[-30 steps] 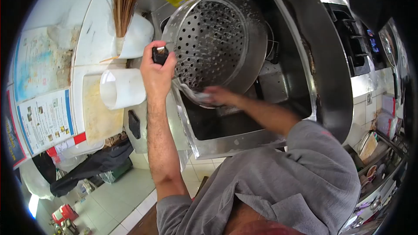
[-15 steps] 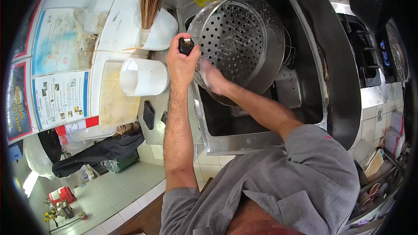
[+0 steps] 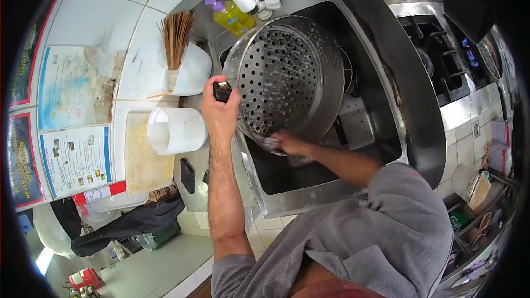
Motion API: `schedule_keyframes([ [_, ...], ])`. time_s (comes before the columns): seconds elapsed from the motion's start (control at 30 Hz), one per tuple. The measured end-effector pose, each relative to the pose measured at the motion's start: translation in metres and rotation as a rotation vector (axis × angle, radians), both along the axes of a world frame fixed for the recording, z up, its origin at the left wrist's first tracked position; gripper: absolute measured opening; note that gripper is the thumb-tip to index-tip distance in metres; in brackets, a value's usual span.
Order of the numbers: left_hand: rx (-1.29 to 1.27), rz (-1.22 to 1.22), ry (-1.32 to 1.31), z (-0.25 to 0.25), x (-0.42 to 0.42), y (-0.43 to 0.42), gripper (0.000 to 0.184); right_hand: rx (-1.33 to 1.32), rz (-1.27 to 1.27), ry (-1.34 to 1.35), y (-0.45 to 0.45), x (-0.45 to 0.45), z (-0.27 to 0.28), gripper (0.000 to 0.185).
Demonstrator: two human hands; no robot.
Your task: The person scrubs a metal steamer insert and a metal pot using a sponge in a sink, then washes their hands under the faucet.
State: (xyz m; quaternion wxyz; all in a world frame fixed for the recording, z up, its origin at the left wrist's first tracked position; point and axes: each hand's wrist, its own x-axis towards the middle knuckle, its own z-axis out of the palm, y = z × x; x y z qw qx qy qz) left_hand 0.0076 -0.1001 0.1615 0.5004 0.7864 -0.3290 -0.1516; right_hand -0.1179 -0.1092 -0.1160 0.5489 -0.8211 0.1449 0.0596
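"State of the left grip?"

"My left hand (image 3: pixel 221 111) is closed firmly round the black handle (image 3: pixel 222 94), fingers wrapped and thumb pressed in. The handle stands at the left side of the pot (image 3: pixel 279 77)."

"Location and condition of the pot?"

"In the sink (image 3: pixel 281 205), in front of me. Its holed face is in view, with rows of dark holes and pale, wet-looking streaks across it; the metal wall shows on the right."

"And the right grip?"

"My right hand (image 3: pixel 290 143) is at the near edge of the pot, fingers bent. A pale patch (image 3: pixel 271 142) shows at the fingertips. I cannot tell whether it is foam or a cloth, nor whether the fingers are pinching anything."

"Surroundings?"

"Far left of the pot, a soap bottle (image 3: pixel 234 22), yellow with a purple pump. Left of that and nearer, a stick brush (image 3: pixel 175 38), bristles upward. Just left of my left hand, a white tub (image 3: pixel 187 131), its mouth facing left; a stained board (image 3: pixel 149 160) lies beyond it to the left. Well apart on the right, a stove (image 3: pixel 433 58) with a blue flame (image 3: pixel 470 55) visible."
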Motion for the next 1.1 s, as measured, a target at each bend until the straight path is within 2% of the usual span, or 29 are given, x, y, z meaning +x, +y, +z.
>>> schedule_keyframes([
  [0.07,-0.016,-0.009,0.017,-0.002,0.002,-0.002,0.03,0.312,-0.003,-0.115,0.004,0.001,0.016,0.035],
  [0.1,-0.031,-0.013,0.03,-0.003,0.003,0.0,0.031,0.133,0.068,-0.059,-0.004,-0.01,-0.002,0.036],
  [0.13,-0.035,-0.011,0.024,-0.002,0.004,-0.002,0.031,-0.061,0.142,-0.01,-0.033,-0.028,-0.046,0.038],
  [0.17,-0.027,-0.004,0.034,-0.002,0.003,0.0,0.031,-0.314,0.223,-0.159,-0.075,-0.046,-0.122,0.035],
  [0.2,-0.018,0.004,0.043,-0.002,0.002,0.001,0.032,-0.289,0.322,-0.133,-0.132,-0.056,-0.099,0.036],
  [0.23,-0.02,0.012,0.036,-0.003,0.002,0.002,0.032,-0.729,0.284,0.225,-0.167,-0.053,-0.022,0.032],
  [0.27,-0.019,0.021,0.041,-0.004,0.001,0.004,0.032,-1.015,0.187,0.2,-0.194,-0.043,-0.027,0.029],
  [0.3,-0.018,0.027,0.046,-0.005,0.002,0.004,0.032,-1.015,0.188,0.19,-0.197,-0.041,-0.035,0.029],
  [0.37,-0.017,0.033,0.031,-0.008,0.004,0.005,0.032,-1.023,0.012,0.163,-0.189,-0.032,-0.058,0.028],
  [0.43,-0.028,0.044,0.034,-0.009,0.005,0.004,0.032,-0.638,0.118,0.165,-0.13,-0.046,-0.072,0.026],
  [0.47,-0.031,0.044,0.034,-0.009,0.006,0.003,0.032,-0.613,0.353,0.121,-0.095,-0.038,-0.065,0.029],
  [0.53,-0.038,0.061,0.058,-0.01,0.004,0.003,0.033,-0.084,0.214,-0.081,-0.021,-0.009,-0.04,0.035],
  [0.57,-0.045,0.062,0.055,-0.011,0.004,0.003,0.033,0.381,0.148,-0.129,-0.004,0.012,0.005,0.04],
  [0.6,-0.04,0.061,0.036,-0.012,0.006,0.004,0.033,0.726,-0.027,-0.21,0.008,0.026,0.051,0.048],
  [0.67,-0.035,0.056,0.01,-0.014,0.007,0.006,0.033,1.018,-0.393,-0.448,0.003,0.058,0.128,0.058],
  [0.73,-0.012,0.028,-0.073,-0.015,0.008,0.007,0.034,1.239,-0.682,-0.468,-0.035,0.093,0.176,0.067],
  [0.77,-0.015,0.024,-0.077,-0.018,0.009,0.01,0.034,1.282,-0.939,-0.46,-0.061,0.125,0.177,0.069],
  [0.8,0.012,0.016,-0.117,-0.022,0.01,0.014,0.034,1.118,-1.137,-0.523,-0.099,0.165,0.147,0.069],
  [0.83,0.039,0.01,-0.157,-0.023,0.011,0.017,0.035,1.368,-1.352,-0.594,-0.135,0.162,0.187,0.068],
  [0.87,0.042,0.025,-0.142,-0.018,0.006,0.016,0.035,1.45,-1.604,-0.686,-0.176,0.188,0.168,0.059],
  [0.9,0.046,0.032,-0.148,-0.018,0.005,0.017,0.035,1.614,-1.573,-0.776,-0.194,0.201,0.151,0.053],
  [0.97,0.111,0.085,-0.194,-0.017,0.008,0.017,0.035,1.955,-1.505,-0.928,-0.22,0.204,0.154,0.041],
  [1.03,0.112,0.084,-0.163,-0.018,0.01,0.014,0.035,1.459,-1.545,-0.625,-0.164,0.195,0.157,0.043],
  [1.07,0.115,0.087,-0.162,-0.016,0.01,0.012,0.035,1.375,-1.162,-0.699,-0.123,0.182,0.133,0.05],
  [1.1,0.124,0.094,-0.159,-0.015,0.01,0.013,0.035,1.104,-0.989,-0.57,-0.07,0.163,0.12,0.052],
])
